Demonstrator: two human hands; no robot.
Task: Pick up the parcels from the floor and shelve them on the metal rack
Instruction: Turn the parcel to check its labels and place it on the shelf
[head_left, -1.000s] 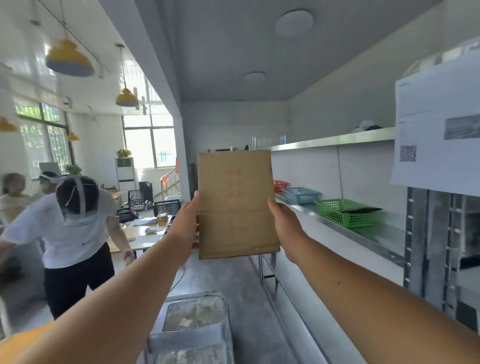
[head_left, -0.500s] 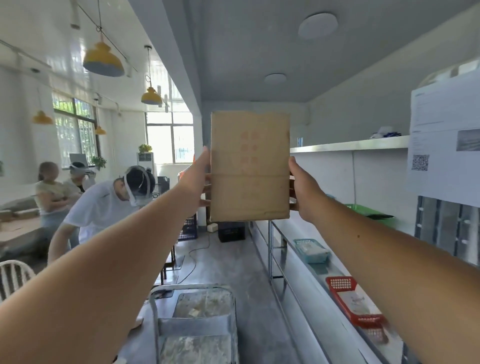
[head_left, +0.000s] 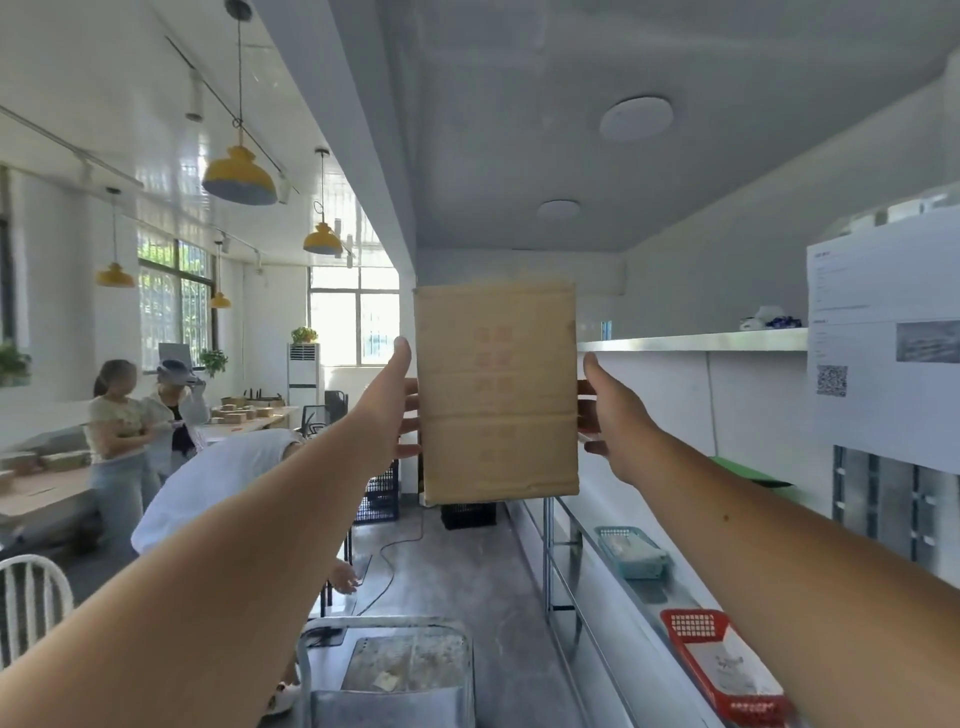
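I hold a brown cardboard parcel (head_left: 496, 392) with faded red print upright at arm's length, about head height. My left hand (head_left: 390, 405) presses its left side and my right hand (head_left: 613, 415) presses its right side, fingers wrapped behind it. The metal rack (head_left: 691, 340) runs along the right wall; its upper steel shelf sits level with the parcel's middle, to its right. The parcel is in the air, touching no shelf.
A lower steel shelf (head_left: 631, 587) on the right carries a teal basket (head_left: 631, 553), a red basket (head_left: 727, 667) and a green tray (head_left: 748, 474). A metal cart (head_left: 395, 670) stands below my arms. A person in white (head_left: 223, 478) bends over at left; two people (head_left: 140, 421) stand farther back.
The parcel stays gripped in both hands at arm's length; it rose from chest height a second ago. My view has tipped up, showing more ceiling. The person in white has bent lower.
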